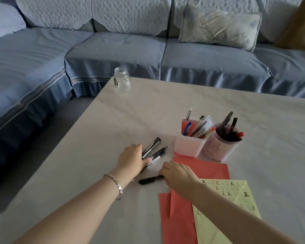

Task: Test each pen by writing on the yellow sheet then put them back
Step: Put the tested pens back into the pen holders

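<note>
Step judged: pick-up for testing. Pinching end of black marker (151, 180), flat on desk (113, 120) just left of right hand (178, 175); clasping bundle of markers (152, 149) in left hand (132, 161). Next, likely: lift, uncap, carry right to yellow sheet (236, 194).

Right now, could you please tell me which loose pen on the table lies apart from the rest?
The short black pen, held alone at one end by the right hand; the others lie bunched, gripped by the left hand.

Black pen (151, 180) flat, near yellow sheet (236, 189)
</note>
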Demonstrator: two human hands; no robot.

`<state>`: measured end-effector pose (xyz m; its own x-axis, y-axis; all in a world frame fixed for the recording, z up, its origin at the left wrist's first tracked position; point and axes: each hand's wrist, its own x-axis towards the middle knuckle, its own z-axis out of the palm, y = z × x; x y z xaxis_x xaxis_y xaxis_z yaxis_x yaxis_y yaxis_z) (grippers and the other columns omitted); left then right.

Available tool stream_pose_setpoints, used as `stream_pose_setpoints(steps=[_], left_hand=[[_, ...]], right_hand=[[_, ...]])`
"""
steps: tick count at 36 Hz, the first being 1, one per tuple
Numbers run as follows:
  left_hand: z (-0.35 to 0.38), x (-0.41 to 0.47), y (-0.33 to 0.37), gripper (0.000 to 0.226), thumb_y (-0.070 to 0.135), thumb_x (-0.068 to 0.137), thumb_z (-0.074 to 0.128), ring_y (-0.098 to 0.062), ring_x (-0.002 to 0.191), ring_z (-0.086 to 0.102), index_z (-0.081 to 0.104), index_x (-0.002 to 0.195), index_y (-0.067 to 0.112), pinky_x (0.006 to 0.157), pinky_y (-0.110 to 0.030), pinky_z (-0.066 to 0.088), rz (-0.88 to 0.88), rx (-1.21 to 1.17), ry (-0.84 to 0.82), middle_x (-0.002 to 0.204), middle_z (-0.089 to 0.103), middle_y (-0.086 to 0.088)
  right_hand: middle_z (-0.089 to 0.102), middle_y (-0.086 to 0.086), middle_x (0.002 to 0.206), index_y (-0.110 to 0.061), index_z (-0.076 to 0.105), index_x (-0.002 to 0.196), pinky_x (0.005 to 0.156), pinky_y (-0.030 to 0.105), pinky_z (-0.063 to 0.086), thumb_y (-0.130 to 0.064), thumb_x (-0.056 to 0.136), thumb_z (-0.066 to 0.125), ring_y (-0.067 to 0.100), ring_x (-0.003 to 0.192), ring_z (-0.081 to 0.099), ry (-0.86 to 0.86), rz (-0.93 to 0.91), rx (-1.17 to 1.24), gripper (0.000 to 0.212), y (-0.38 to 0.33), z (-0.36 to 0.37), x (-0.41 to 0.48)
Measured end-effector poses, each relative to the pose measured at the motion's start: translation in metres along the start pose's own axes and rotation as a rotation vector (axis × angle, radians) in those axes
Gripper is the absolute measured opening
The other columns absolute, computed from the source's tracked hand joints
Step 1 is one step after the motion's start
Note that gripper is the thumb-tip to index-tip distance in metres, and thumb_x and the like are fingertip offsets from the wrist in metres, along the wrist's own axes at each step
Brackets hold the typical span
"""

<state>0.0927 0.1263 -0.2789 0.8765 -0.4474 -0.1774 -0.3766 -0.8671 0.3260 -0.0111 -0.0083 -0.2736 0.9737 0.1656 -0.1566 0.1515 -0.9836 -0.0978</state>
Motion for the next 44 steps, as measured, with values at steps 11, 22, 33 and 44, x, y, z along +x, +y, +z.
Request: stream_pose_setpoints(steps=[11, 22, 33, 44], left_hand=[[-0.001, -0.004, 0.002, 0.014, 0.022, 0.088, 0.051, -0.028, 0.079, 0.049, 0.046, 0.084, 0.010, 0.062, -0.028, 0.033, 0.067, 0.046, -0.109, 0.075, 0.046, -0.002], [-0.027, -0.041, 0.033, 0.015, 0.017, 0.095, 0.043, -0.024, 0.064, 0.052, 0.041, 0.083, 0.008, 0.053, -0.028, 0.032, 0.054, -0.371, 0.236, 0.074, 0.052, -0.010], [-0.063, -0.062, 0.081, 0.019, 0.009, 0.090, 0.051, -0.008, 0.034, 0.038, 0.058, 0.073, 0.005, 0.037, -0.017, 0.032, 0.074, -0.967, 0.077, 0.043, 0.049, 0.002], [-0.061, -0.064, 0.104, 0.019, 0.006, 0.090, 0.051, -0.010, 0.033, 0.038, 0.056, 0.072, 0.003, 0.036, -0.016, 0.027, 0.122, -1.057, -0.008, 0.046, 0.052, -0.002]], right_hand=[[0.060, -0.012, 0.077, -0.022, 0.062, 0.083, 0.044, 0.023, 0.048, -0.022, 0.072, 0.056, 0.005, 0.061, 0.057, 0.484, 0.010, 0.244, 0.013, 0.028, -0.043, -0.055], [0.066, -0.005, 0.080, -0.022, 0.053, 0.083, 0.063, 0.013, 0.051, -0.018, 0.085, 0.049, 0.005, 0.070, 0.067, 0.890, 0.265, 0.830, 0.006, 0.059, -0.109, -0.094], [0.063, -0.006, 0.070, -0.033, 0.039, 0.092, 0.065, 0.033, 0.055, -0.010, 0.091, 0.053, 0.017, 0.070, 0.066, 1.111, 0.413, 0.967, 0.027, 0.080, -0.136, -0.061], [0.062, 0.004, 0.091, -0.015, 0.051, 0.122, 0.071, 0.030, 0.049, -0.014, 0.095, 0.047, 0.019, 0.079, 0.061, 1.087, 0.508, 0.603, 0.028, 0.108, -0.123, -0.084]])
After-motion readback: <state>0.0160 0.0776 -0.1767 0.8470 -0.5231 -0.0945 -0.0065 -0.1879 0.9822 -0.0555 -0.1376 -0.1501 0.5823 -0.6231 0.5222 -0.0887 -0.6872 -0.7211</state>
